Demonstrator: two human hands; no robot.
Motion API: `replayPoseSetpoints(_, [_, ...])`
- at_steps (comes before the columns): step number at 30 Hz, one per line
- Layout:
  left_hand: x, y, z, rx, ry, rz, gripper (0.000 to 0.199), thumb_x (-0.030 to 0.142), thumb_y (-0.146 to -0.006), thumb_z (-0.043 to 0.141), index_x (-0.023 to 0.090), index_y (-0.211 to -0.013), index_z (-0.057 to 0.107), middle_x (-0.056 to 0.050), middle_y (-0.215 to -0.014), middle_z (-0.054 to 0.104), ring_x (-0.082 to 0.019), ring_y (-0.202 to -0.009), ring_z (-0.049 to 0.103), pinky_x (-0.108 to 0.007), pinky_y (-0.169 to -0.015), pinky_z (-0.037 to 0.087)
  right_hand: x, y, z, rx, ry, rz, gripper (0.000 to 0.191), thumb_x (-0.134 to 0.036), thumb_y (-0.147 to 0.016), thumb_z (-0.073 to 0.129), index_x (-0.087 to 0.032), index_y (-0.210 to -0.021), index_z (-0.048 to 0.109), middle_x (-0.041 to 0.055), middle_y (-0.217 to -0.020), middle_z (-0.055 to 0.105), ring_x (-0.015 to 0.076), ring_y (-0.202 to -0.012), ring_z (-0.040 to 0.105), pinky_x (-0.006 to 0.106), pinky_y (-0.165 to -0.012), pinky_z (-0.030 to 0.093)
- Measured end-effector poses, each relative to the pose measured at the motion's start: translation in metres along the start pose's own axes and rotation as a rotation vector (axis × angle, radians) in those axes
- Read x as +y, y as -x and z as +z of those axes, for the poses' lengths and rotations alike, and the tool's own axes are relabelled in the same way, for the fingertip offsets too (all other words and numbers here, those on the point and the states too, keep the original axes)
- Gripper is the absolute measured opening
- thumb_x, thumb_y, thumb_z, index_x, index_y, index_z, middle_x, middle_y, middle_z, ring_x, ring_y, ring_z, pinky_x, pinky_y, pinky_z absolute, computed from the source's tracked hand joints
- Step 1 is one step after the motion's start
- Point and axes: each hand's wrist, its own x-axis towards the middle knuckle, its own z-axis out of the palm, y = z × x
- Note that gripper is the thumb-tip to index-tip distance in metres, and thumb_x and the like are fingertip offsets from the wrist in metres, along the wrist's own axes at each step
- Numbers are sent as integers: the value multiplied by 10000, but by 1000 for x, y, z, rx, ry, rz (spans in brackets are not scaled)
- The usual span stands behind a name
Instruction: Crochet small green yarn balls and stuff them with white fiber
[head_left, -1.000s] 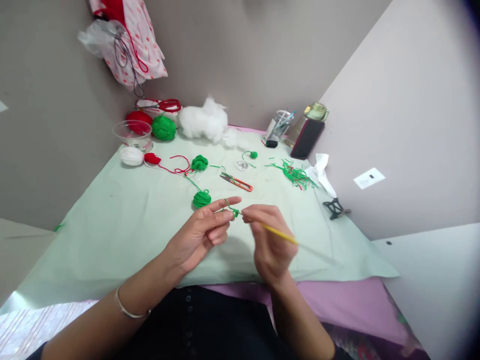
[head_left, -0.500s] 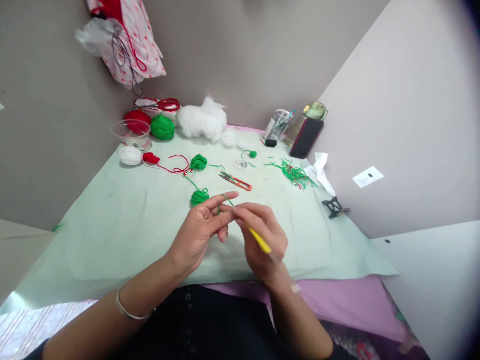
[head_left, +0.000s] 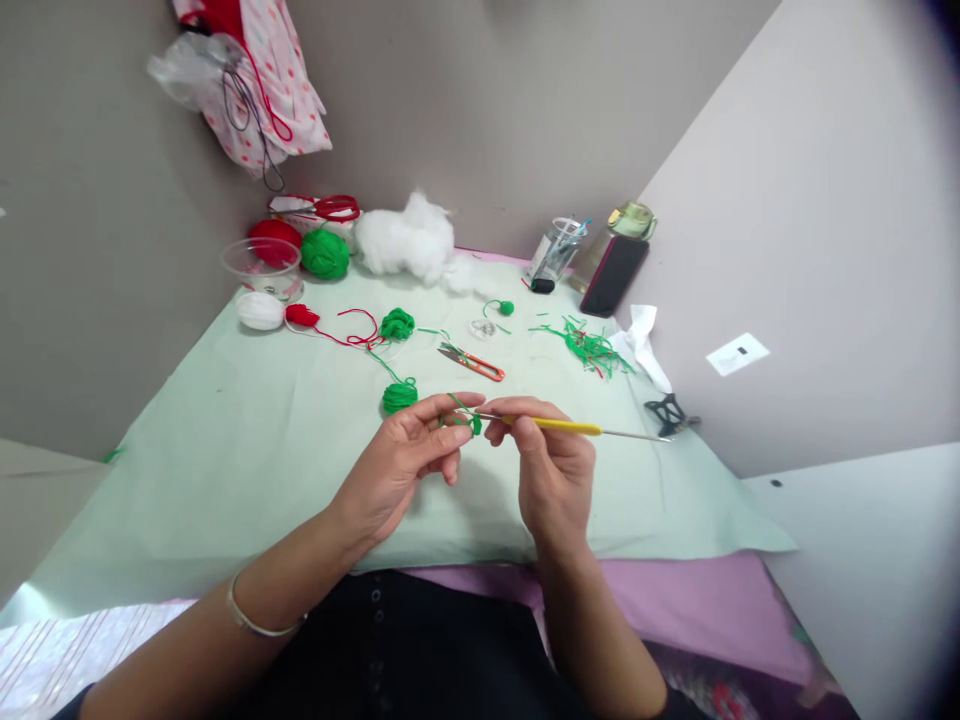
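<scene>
My left hand [head_left: 412,450] pinches a small piece of green crochet work [head_left: 475,425] between thumb and fingers, with green yarn running over its raised index finger. In my right hand [head_left: 555,470] is a crochet hook [head_left: 566,426] with a yellow grip, held almost level. Its metal tip reaches left to the green piece; whether it passes through a loop is too small to tell. The hook's other metal end points right. Just beyond my left hand lies a ball of green yarn [head_left: 400,397]. Orange-handled thread snips [head_left: 480,367] rest farther back.
Behind are a green yarn bundle [head_left: 397,324], a small green ball [head_left: 507,308], and white stuffing [head_left: 409,240]. Yarn scraps [head_left: 591,350] lie right, near a phone [head_left: 615,277] leaning on a bottle [head_left: 634,220]. A clear tub [head_left: 262,270] and white yarn [head_left: 261,312] stand left.
The crochet hook has swung from slanting down toward me to nearly level, as my right hand turned and shifted right. The green piece at my left fingertips now shows more plainly.
</scene>
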Motion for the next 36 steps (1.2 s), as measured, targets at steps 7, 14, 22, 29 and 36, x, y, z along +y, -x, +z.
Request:
replayPoseSetpoints(7, [1,-1,0,53,-62,43,335,244,-807,806,200,-1138,780,30,-737,609,-58,-539,513,-222,-579,453,4,3,-2,-9,-41,27,194,-319,-1006,572,-222,-991,739,50,-914,740,152,-711,639,322,-669,549])
replayPoseSetpoints(14, [5,2,-4,-9,-86,-6,372,275,-846,771,188,-1206,737,48,-726,556,-52,-508,502,-217,-535,428,1,3,-6,-26,-121,33,238,-290,-1041,491,-210,-950,696,42,-900,725,136,-668,660,306,-630,570])
replayPoseSetpoints(22, [-1,3,-2,9,43,-33,425,274,-833,802,210,-1244,713,60,-672,530,-35,-495,432,-179,-495,383,6,15,-5,-129,607,-530,316,-109,-951,602,-297,-1180,714,77,-1082,736,212,-946,715,350,-770,606])
replayPoseSetpoints(29, [-2,0,-5,-13,144,-79,344,218,-841,792,169,-1178,744,87,-608,391,-9,-473,301,-130,-439,315,-1,6,-3,41,1,-112,226,-188,-1017,528,-253,-1024,744,28,-877,691,148,-712,636,317,-659,541])
replayPoseSetpoints(36, [-5,1,2,22,-22,26,351,259,-811,821,189,-1149,756,47,-741,570,-19,-482,494,-159,-469,432,1,8,3,-42,138,-167,259,-134,-1000,547,-271,-1093,746,35,-944,739,163,-824,683,316,-727,569])
